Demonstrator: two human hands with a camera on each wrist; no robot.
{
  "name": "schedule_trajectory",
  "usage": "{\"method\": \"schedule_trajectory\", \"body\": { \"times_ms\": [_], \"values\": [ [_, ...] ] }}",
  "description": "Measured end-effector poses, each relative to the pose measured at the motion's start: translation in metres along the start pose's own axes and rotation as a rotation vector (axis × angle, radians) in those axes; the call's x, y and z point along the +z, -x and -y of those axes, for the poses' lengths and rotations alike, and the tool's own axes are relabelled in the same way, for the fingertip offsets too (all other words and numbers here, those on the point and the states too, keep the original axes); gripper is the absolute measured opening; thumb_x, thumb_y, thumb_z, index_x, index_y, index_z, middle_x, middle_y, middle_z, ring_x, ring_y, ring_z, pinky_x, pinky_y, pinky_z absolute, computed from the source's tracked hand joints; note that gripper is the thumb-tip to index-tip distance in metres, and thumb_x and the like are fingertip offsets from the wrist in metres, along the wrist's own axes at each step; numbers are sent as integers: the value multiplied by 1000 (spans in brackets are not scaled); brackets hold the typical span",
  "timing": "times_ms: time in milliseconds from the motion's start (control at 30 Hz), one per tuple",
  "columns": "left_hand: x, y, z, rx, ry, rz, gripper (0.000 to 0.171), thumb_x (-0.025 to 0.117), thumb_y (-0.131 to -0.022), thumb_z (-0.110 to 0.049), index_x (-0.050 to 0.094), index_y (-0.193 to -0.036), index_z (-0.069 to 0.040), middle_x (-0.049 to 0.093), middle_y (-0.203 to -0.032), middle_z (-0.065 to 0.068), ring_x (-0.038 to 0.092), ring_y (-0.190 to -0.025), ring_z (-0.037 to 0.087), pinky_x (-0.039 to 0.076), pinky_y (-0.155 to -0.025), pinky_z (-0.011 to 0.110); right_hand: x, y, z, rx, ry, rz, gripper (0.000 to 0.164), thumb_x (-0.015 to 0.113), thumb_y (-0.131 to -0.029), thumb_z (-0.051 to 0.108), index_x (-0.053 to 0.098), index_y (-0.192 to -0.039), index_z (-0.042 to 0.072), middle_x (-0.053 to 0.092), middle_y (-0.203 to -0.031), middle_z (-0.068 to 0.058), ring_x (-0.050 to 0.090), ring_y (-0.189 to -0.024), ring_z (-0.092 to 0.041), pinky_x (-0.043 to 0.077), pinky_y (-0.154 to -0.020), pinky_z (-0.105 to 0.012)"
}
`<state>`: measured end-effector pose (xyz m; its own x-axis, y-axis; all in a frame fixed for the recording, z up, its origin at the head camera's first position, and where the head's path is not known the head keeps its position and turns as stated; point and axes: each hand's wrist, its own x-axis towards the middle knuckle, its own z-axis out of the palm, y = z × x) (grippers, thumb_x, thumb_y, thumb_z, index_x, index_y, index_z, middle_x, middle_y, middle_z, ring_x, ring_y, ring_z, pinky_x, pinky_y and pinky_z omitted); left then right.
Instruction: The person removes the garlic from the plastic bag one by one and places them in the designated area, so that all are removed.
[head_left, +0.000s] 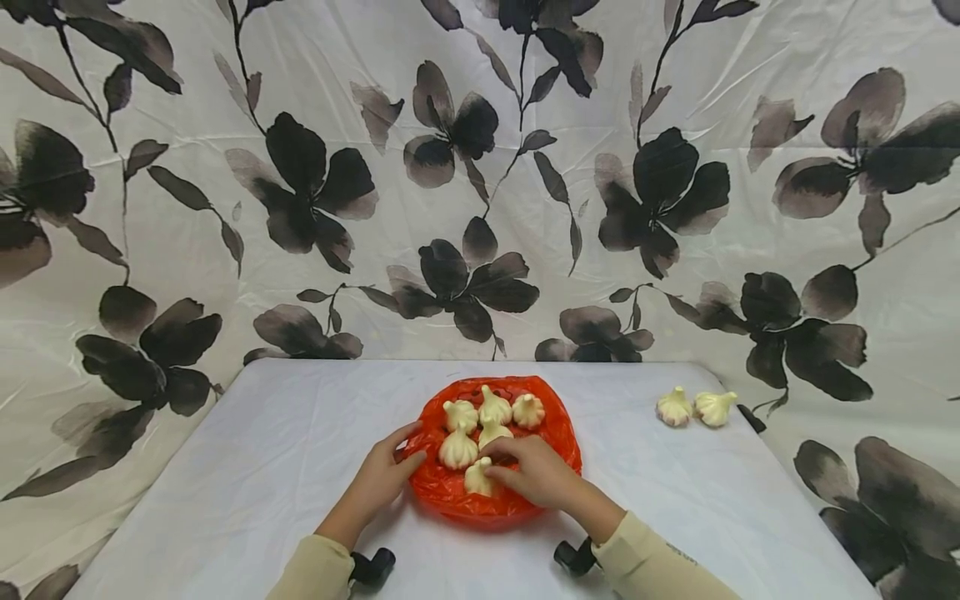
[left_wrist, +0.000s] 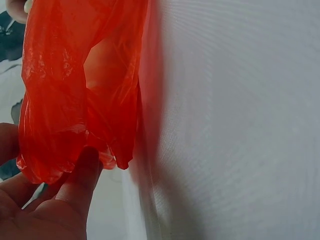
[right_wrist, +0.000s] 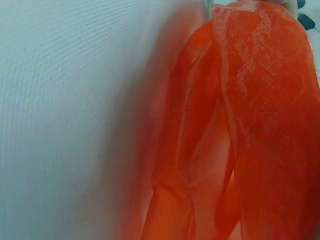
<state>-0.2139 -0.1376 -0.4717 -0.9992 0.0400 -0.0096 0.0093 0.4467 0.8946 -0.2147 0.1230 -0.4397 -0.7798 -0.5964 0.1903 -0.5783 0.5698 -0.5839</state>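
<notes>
Left hand (head_left: 381, 473), fingers parted, pinches the round red plastic bag (head_left: 561, 435) at nine o'clock; right hand (head_left: 543, 473), fingers nearly together, grips a rounded cream garlic bulb (head_left: 477, 480) at six.

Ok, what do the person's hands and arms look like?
The left hand and right hand are gloveless. The left sleeve and right sleeve are pale yellowish-beige; small dark marking on the right one is unreadable. A black device sits at each wrist.
</notes>
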Motion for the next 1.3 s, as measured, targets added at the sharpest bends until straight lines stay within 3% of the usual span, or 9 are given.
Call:
{"method": "schedule_trajectory", "body": {
  "times_ms": [233,467,700,1000,1300],
  "values": [
    [1,1,0,11,2,4,53,61,-94,-16,45,-145,-15,44,-149,16,53,-127,38,54,-94,41,-9,2,-1,-38,7,-125,26,67,-91,25,68,-115,15,71,-106,7,67,-99,-11,56,-88,-31],
    [1,2,-4,-11,-11,0,54,61,-94,-18,45,-145,-16,44,-149,15,52,-128,38,53,-95,42,-23,6,-4,-14,1,-230,28,67,-91,24,69,-117,14,72,-106,3,70,-96,-15,58,-83,-32],
    [1,4,-8,-7,-27,4,53,60,-94,-17,45,-145,-15,44,-148,17,52,-128,38,53,-94,42,-45,11,-11,21,-4,-304,26,68,-90,23,68,-115,16,73,-101,4,70,-90,-14,57,-79,-25],
    [0,5,-8,-4,-35,1,53,61,-94,-17,45,-145,-15,45,-147,18,54,-126,38,54,-92,42,-72,19,-21,61,-11,-387,27,69,-89,20,66,-115,14,74,-103,-3,71,-93,-19,59,-82,-33],
    [1,3,-6,-26,-33,-8,54,61,-94,-18,44,-146,-17,44,-149,15,52,-128,38,53,-95,43,-97,27,-34,34,-9,-463,24,68,-90,15,68,-114,13,74,-104,-6,71,-96,-23,58,-84,-37]
  ]
}}
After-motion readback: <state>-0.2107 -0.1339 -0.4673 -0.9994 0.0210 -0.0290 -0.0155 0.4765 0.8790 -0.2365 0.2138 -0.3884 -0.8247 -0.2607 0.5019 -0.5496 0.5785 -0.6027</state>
